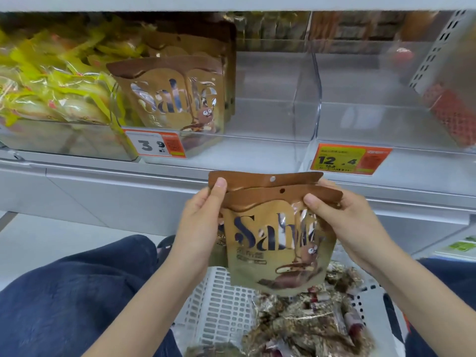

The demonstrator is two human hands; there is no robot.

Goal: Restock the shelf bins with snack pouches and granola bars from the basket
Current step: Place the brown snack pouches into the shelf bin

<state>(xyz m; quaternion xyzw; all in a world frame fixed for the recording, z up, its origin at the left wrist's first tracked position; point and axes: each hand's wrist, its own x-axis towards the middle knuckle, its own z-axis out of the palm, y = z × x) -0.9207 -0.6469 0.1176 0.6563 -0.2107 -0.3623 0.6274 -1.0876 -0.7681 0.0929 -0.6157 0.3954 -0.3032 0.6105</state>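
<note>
Two Sable snack pouches held up between the basket and the shelf.

The left hand (199, 222) pinches the brown top edge of the rear pouch (260, 178) with its thumb on the near face, while the right hand (353, 222) grips the top right corner of the front pouch (278, 243), fingers curled round it; both grips are grasping pouches, held upright just above the white slotted basket (221, 300). Clear-wrapped granola bars (304, 323) lie heaped in the basket's right half. On the shelf (180, 176), a clear bin (304, 104) holds a row of matching pouches (175, 99) at its left end. A bin of yellow-wrapped snacks (51, 83) stands at the shelf's left edge. Price tags reading 3.9 (155, 145) and 12.4 (350, 158) hang on the bin fronts.
</note>
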